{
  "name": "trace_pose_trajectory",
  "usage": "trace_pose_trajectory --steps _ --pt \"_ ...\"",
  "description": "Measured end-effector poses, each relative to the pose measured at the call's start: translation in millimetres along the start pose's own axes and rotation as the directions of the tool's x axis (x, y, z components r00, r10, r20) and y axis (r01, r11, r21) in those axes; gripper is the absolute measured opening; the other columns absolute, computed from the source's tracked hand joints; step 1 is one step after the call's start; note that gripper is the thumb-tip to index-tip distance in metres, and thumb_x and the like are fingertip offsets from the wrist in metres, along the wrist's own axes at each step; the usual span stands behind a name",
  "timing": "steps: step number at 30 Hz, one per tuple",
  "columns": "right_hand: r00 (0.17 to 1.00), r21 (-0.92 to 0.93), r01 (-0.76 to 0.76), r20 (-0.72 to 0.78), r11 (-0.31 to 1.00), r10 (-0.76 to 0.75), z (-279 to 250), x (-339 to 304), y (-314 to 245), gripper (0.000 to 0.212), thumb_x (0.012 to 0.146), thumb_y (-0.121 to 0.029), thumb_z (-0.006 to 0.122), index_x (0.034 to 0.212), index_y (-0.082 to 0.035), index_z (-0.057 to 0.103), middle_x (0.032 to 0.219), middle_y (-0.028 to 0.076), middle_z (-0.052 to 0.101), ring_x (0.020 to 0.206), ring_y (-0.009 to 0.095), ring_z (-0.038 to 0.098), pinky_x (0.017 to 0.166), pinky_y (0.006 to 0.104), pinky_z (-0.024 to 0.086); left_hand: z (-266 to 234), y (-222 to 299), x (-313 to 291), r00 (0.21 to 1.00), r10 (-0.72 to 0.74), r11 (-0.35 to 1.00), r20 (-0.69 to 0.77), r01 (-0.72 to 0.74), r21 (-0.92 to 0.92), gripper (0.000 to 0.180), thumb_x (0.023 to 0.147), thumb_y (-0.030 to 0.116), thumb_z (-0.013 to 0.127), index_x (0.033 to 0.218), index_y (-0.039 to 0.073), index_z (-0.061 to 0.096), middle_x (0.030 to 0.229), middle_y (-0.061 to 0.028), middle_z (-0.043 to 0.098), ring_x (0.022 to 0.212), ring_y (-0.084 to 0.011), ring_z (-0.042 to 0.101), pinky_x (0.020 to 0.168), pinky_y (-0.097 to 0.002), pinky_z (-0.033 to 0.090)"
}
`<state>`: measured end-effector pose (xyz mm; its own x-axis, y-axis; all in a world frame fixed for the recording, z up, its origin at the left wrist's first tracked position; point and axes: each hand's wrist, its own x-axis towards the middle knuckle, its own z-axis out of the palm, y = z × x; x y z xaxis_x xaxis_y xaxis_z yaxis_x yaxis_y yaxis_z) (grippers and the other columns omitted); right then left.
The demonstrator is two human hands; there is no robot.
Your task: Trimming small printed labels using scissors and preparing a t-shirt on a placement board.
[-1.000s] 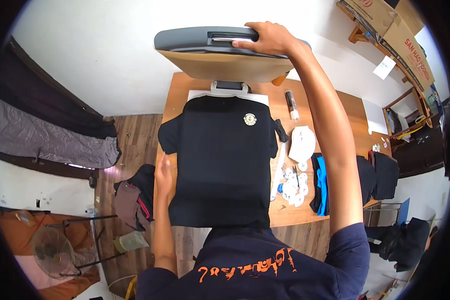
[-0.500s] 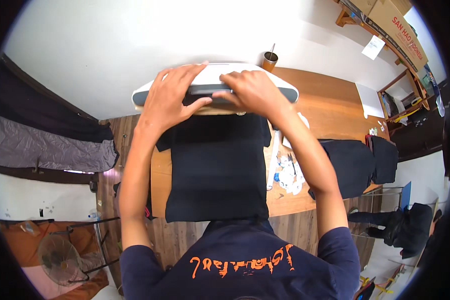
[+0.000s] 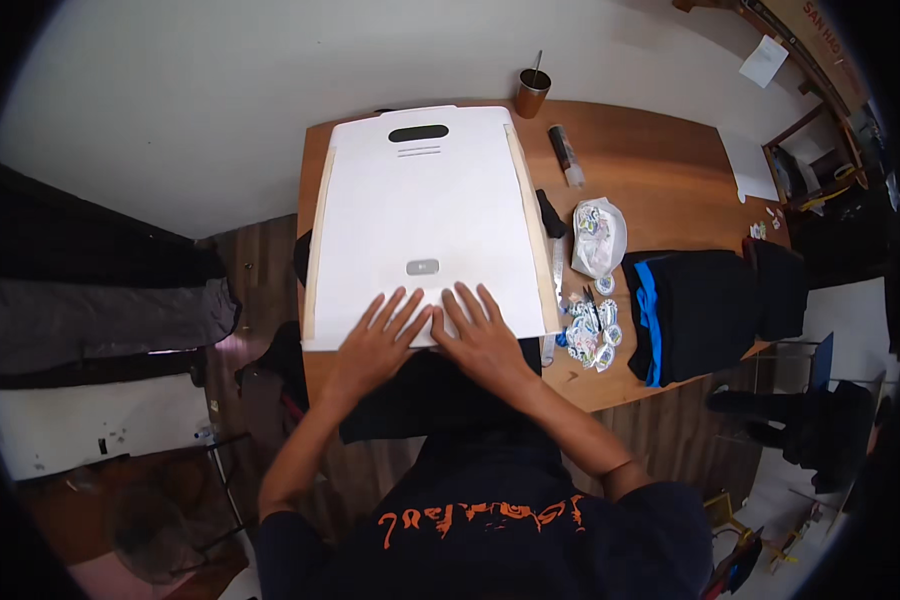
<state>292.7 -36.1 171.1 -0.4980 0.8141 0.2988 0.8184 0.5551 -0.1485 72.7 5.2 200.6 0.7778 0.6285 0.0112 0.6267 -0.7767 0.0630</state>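
A large flat white board (image 3: 420,200) with a dark handle slot at its far end and beige strips along both sides lies over a black garment (image 3: 440,405) on the table. The garment's near part sticks out towards me. My left hand (image 3: 380,340) rests on the board's near edge, fingers spread and pointing away. Beside it my right hand (image 3: 482,342) lies with its fingers apart too, the thumbs close together. A small grey label (image 3: 423,267) sits on the board just beyond my fingertips. Most of the garment is hidden under the board.
On the wooden table (image 3: 650,160), right of the board, are a plastic bag (image 3: 598,240), several round stickers or tags (image 3: 592,335), a dark tube (image 3: 565,155) and folded dark clothes (image 3: 695,315). A brown tumbler (image 3: 532,93) stands by the wall.
The board has come down from a raised, tilted position to lie flat over the garment. My hands have left its handle end and moved to the near edge, opening out.
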Motion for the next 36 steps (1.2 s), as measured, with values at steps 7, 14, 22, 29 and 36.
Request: trace_pose_trajectory --steps 7,14,22,29,36 --pt "0.998 0.041 -0.045 0.054 0.998 0.043 57 -49 -31 0.038 0.090 -0.020 0.056 0.125 -0.007 0.048 0.137 0.018 0.050 0.138 0.037 0.039 0.115 0.0543 0.027 85 19 -48 0.999 -0.022 0.999 0.024 0.021 0.025 0.072 0.085 0.028 0.064 0.151 0.017 0.036 0.157 -0.0073 0.032 0.145 -0.0274 0.030 0.119 -0.0461 0.025" --pt "0.998 0.037 -0.037 0.057 0.999 0.035 83 -64 -36 0.039 0.091 -0.021 0.056 0.127 -0.008 0.047 0.140 0.016 0.046 0.141 0.036 0.034 0.117 0.0530 0.026 102 22 -55 0.999 -0.037 0.999 0.030 0.036 0.024 0.075 0.083 0.027 0.066 0.151 0.020 0.036 0.158 -0.0058 0.032 0.145 -0.0262 0.031 0.118 -0.0465 0.026" --pt "0.994 0.192 -0.108 0.015 0.976 0.107 75 -52 -19 0.041 0.089 -0.029 0.063 0.123 -0.006 0.056 0.135 0.017 0.051 0.138 0.032 0.039 0.115 0.0486 0.030 97 18 -36 0.996 -0.087 0.995 0.016 0.088 -0.052 0.077 0.081 0.033 0.072 0.150 0.021 0.039 0.156 -0.0046 0.034 0.142 -0.0241 0.036 0.116 -0.0459 0.030" --pt "0.987 0.218 -0.147 -0.030 0.965 0.157 77 -7 33 0.045 0.097 -0.034 0.055 0.136 -0.013 0.054 0.142 0.014 0.048 0.137 0.033 0.040 0.114 0.0489 0.027 94 2 0 0.813 -0.518 0.767 -0.265 0.305 -0.564 0.087 0.074 0.040 0.083 0.145 0.009 0.043 0.150 -0.0192 0.036 0.137 -0.0385 0.037 0.115 -0.0513 0.027" --pt "0.992 0.144 -0.124 0.021 0.982 0.122 91 -5 53 0.048 0.099 -0.040 0.050 0.143 -0.020 0.050 0.148 0.012 0.044 0.140 0.033 0.036 0.116 0.0496 0.023 105 -2 32 0.767 -0.579 0.771 -0.277 0.404 -0.492 0.062 0.091 0.033 0.067 0.143 0.008 0.044 0.149 -0.0181 0.037 0.139 -0.0361 0.035 0.117 -0.0541 0.023"
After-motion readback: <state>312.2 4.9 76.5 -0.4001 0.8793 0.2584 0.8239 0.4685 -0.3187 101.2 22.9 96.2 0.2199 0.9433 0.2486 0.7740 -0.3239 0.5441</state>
